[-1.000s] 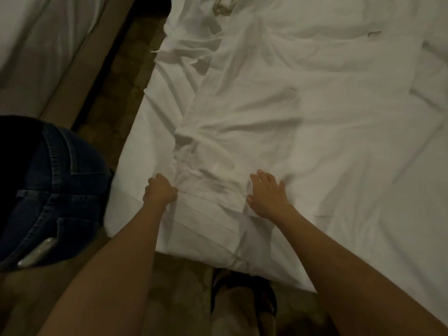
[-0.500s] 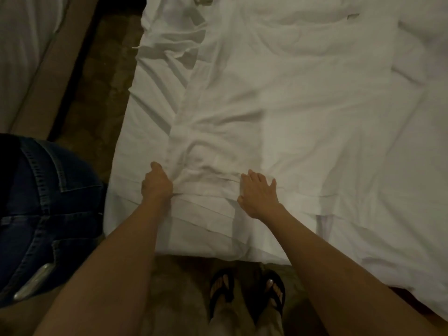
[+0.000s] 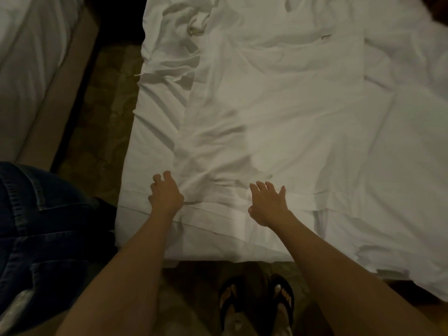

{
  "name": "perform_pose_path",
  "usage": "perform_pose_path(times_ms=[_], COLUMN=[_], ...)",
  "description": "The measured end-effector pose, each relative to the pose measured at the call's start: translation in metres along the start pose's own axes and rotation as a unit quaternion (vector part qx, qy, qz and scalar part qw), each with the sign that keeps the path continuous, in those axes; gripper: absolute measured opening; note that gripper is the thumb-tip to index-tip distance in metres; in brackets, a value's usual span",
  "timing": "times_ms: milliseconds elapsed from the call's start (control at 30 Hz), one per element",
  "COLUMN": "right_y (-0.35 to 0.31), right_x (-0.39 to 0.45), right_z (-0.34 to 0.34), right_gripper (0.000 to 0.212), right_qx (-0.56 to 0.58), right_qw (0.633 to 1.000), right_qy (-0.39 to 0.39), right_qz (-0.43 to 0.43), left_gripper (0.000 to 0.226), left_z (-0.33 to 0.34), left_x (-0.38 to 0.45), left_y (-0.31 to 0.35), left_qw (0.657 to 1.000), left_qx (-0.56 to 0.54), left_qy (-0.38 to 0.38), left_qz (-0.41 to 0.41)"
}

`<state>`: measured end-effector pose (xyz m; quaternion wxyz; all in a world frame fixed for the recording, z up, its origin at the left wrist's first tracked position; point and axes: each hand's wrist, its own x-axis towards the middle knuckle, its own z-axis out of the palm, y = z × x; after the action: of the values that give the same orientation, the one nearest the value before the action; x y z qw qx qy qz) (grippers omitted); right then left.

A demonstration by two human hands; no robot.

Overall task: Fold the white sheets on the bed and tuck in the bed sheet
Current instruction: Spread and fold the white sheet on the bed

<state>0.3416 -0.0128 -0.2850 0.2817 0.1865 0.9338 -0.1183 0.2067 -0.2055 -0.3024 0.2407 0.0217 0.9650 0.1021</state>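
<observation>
A white sheet (image 3: 278,112) lies spread lengthwise over the bed, wrinkled along its left side. Its near end is stacked in flat layered folds (image 3: 218,214) by the bed's foot edge. My left hand (image 3: 166,195) hovers at the left end of those folds, fingers spread and loosely bent, holding nothing. My right hand (image 3: 268,202) is over the sheet to the right, palm down, fingers straight and spread. The bed sheet (image 3: 400,190) underneath shows creased on the right and hangs over the near edge.
A second bed (image 3: 31,69) with a wooden frame stands at the left across a dark patterned floor gap (image 3: 101,122). Another person in blue jeans (image 3: 41,226) stands close at my left. My feet in black sandals (image 3: 257,301) are at the bed's foot.
My left hand has let go of the fold's corner and its fingers have opened. My right hand has lifted slightly with fingers spread. The view has tilted back a little.
</observation>
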Motion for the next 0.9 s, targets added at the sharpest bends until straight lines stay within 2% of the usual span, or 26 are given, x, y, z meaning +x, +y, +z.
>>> perform_pose_path(times_ms=[167,333,533,633,767,900], right_y=[0.024,0.073,0.136,0.151,0.162,0.170], right_x=[-0.008,-0.015,-0.018,-0.018,-0.008,0.000], right_z=[0.004,-0.004,0.006,0.018,0.025,0.026], right_gripper=[0.061,0.055,0.066,0.064,0.061,0.053], right_qx=[-0.010,-0.011,-0.040,-0.063,-0.076,-0.074], right_qw=[1.000,0.998,0.982,0.980,0.981,0.983], right_qy=[0.003,0.027,-0.009,-0.011,0.016,0.032], right_qz=[0.015,0.058,0.187,0.189,0.178,0.163], left_gripper=[0.055,0.047,0.049,0.049,0.037,0.053], left_z=[0.017,0.033,0.053,0.071,0.087,0.099], left_x=[-0.011,-0.013,-0.021,-0.024,-0.018,-0.017], left_y=[0.029,0.045,0.076,0.089,0.092,0.087], left_qw=[0.995,0.973,0.961,0.951,0.942,0.934], left_qx=[0.035,0.113,0.178,0.226,0.241,0.276], left_qy=[0.009,0.026,0.004,0.002,0.050,0.051], left_qz=[0.090,0.199,0.212,0.211,0.229,0.222])
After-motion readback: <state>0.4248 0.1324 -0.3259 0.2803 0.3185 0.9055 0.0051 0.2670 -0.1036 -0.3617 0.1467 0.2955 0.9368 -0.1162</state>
